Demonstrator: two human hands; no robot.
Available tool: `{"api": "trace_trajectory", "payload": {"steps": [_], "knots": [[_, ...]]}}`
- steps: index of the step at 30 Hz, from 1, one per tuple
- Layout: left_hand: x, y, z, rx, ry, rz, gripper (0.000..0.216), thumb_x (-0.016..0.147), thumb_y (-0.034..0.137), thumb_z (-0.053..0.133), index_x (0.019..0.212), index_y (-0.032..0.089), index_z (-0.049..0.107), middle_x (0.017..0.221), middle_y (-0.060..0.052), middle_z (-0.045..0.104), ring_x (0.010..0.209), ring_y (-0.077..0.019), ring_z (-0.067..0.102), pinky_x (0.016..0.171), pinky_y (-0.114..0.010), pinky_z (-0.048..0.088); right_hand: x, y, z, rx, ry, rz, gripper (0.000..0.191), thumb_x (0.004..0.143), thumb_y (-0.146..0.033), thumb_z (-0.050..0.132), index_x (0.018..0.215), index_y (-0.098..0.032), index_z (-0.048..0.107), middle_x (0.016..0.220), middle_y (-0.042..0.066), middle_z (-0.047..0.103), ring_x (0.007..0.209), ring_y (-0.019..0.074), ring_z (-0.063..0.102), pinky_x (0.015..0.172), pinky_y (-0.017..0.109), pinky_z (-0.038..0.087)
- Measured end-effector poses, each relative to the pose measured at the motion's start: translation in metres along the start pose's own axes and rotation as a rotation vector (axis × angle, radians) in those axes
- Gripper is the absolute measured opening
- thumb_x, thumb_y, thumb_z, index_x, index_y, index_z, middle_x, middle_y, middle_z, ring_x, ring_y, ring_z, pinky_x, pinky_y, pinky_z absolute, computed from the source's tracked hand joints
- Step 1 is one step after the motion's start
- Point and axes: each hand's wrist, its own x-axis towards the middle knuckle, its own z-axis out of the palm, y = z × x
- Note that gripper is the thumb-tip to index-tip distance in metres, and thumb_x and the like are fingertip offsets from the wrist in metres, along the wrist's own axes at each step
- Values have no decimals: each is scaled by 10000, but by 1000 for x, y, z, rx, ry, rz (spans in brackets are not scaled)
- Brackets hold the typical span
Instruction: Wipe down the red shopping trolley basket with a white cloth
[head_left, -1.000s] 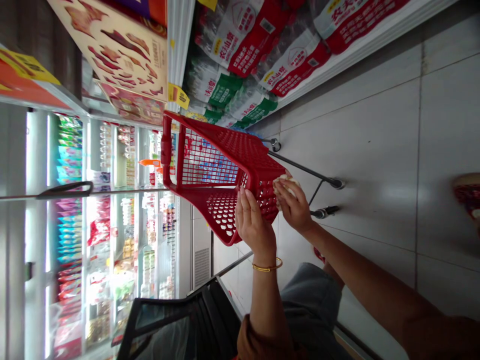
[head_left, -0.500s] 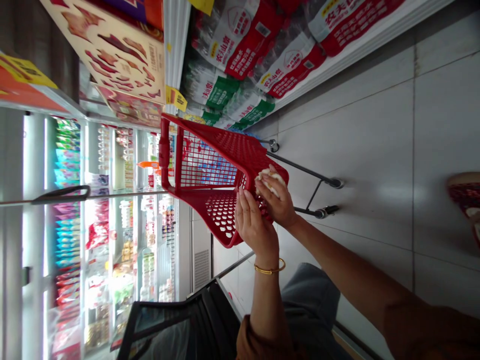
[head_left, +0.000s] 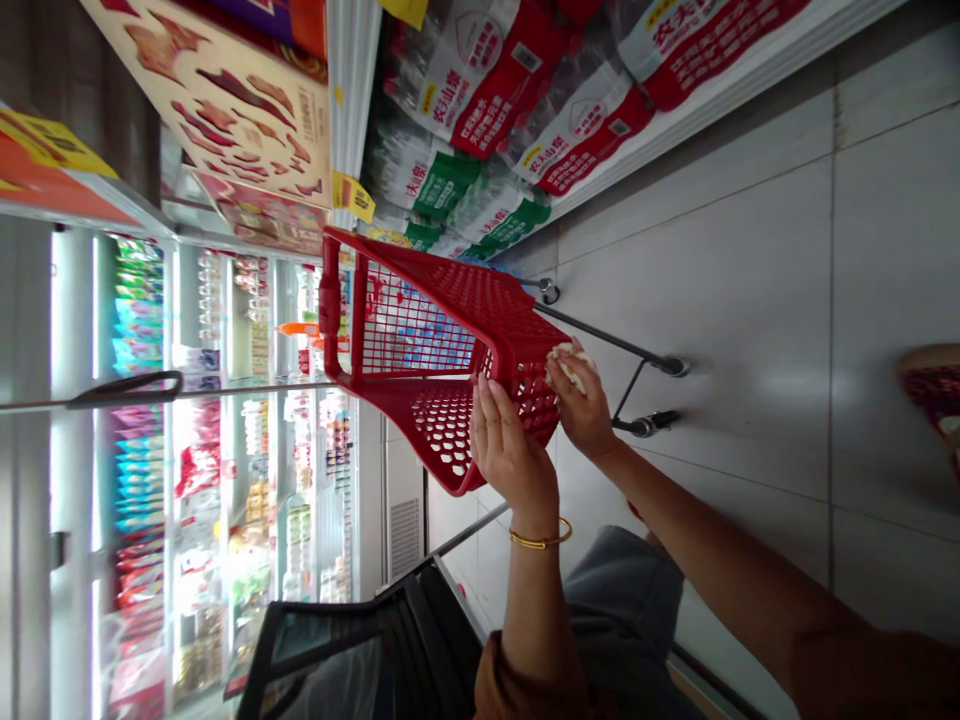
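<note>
The right hand (head_left: 589, 410) was closed over a crumpled pale cloth (head_left: 574, 371), which lay against the near end panel of the red shopping cart (head_left: 517, 345), by that panel's lower edge. Beside it but apart, the left hand (head_left: 510, 455) rested, fingers straight, on the basket's near rim, towards one corner; its thumb was hidden, so whether it clasped the plastic could not be told.

The cloth was probably light, soft and limp, hardly breakable, best bunched under the fingers; whether it was damp did not show. The cart seemed stiff and smooth, perhaps slippery if wet, and apt to roll on its castors, so the rim or far handle would have given the surest hold.

Along the shelf (head_left: 705, 118), the red-labelled bottle packs (head_left: 577, 130) read 农夫山泉, with 饮用天然水 and a barcode on one. The yellow price label (head_left: 352, 196) was too blurred to read
</note>
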Motion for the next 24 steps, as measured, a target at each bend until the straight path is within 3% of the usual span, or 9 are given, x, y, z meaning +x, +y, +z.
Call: {"api": "trace_trajectory", "payload": {"steps": [9,16,20,24], "knots": [[-1,-1,2,44,14,44,558,973,90,348,1521,179,293,1466,-159,494,1417,-223,397,1166,-412,353,-3,4,-7,-124,21,26,543,984,-153,442,1475,-372,366,1327,69,538,1324,241,501,1176,554,370],[-2,-1,2,2,38,78,575,972,91,370,1528,193,272,1468,-150,495,1408,-220,411,1154,-404,376,21,-38,-3,-16,82,2,513,976,-188,470,1446,-384,418,1311,57,561,1286,250,535,1155,547,414],[-2,0,1,-12,59,70,563,969,101,426,1512,203,319,1431,-149,538,1366,-220,472,1123,-395,415,41,-61,4,74,-4,-18,466,988,-258,461,1433,-394,434,1330,27,586,1319,251,513,1178,567,368],[-1,3,-2,-54,37,24,536,970,96,398,1493,206,363,1421,-143,550,1355,-225,486,1114,-411,427,49,-58,5,27,-75,-50,395,1006,-318,423,1391,-364,497,1312,34,608,1307,237,530,1156,561,399]]}}
